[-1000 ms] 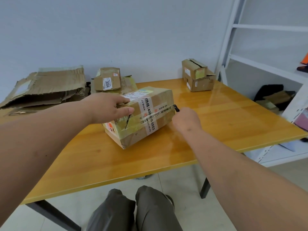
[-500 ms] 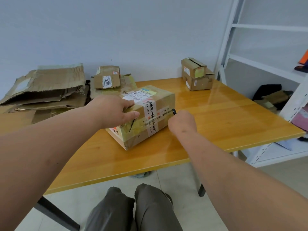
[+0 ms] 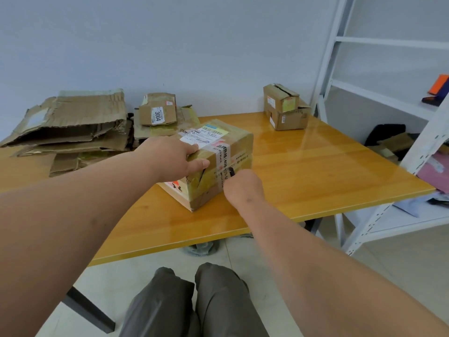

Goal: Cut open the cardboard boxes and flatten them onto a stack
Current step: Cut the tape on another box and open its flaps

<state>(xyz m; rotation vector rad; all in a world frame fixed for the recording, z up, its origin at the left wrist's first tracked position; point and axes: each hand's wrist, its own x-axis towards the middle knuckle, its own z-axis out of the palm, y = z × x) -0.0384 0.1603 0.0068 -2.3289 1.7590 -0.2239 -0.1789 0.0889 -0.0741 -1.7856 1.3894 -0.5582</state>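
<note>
A taped cardboard box (image 3: pixel 239 144) with shipping labels sits mid-table. My left hand (image 3: pixel 170 156) rests on its top near corner, fingers over the top and thumb against the front side. My right hand (image 3: pixel 243 186) is curled round a small black cutter (image 3: pixel 231 171) whose tip meets the tape on the box's front side. A stack of flattened cardboard (image 3: pixel 70 127) lies at the far left of the table.
A small box labelled 3004 (image 3: pixel 158 113) sits on folded cardboard at the back. Two more small boxes (image 3: pixel 285 108) are stacked at the back right. The wooden table (image 3: pixel 315 171) has a white metal shelf (image 3: pixel 388 98) to its right. My knees show below.
My right hand with the cutter has slid leftward along the box's front side, from its right corner to the white tape band. The left hand stays on the box.
</note>
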